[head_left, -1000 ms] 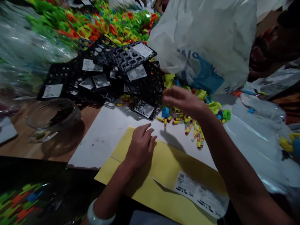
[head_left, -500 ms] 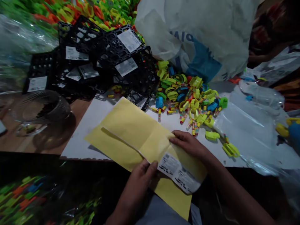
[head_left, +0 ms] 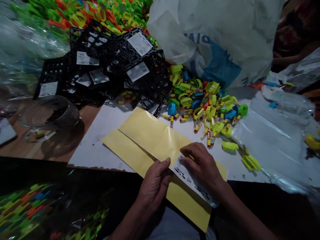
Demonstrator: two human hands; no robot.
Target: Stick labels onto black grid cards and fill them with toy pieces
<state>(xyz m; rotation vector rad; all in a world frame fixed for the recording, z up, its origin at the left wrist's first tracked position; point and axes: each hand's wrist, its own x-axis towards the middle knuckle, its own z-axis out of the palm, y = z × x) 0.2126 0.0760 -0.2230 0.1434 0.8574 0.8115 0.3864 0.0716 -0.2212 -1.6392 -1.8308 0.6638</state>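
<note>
A yellow sticker backing sheet [head_left: 150,130] lies at a slant over the front edge of the white board, on top of a second yellow sheet [head_left: 187,206]. My left hand [head_left: 156,183] grips the upper sheet's near edge, thumb on top. White printed sticker labels [head_left: 183,175] run along that edge beside the thumb. Over them is my right hand [head_left: 200,163], its fingers bent and its thumb and fingertips closed at a label's upper corner. The palm and wrist cover part of the labels.
Behind the sheets lies a pile of yellow, green and blue plastic pieces with candy-filled tubes [head_left: 207,113]. Black plastic grids [head_left: 112,66] with white labels are heaped at left, near a glass bowl [head_left: 50,113]. A large white bag [head_left: 212,33] stands behind; clear plastic bags [head_left: 265,146] lie right.
My right hand has moved from the sheet's far edge down onto the labels, its fingers now bent. My left hand still holds the near edge. The whole view has shifted slightly.
</note>
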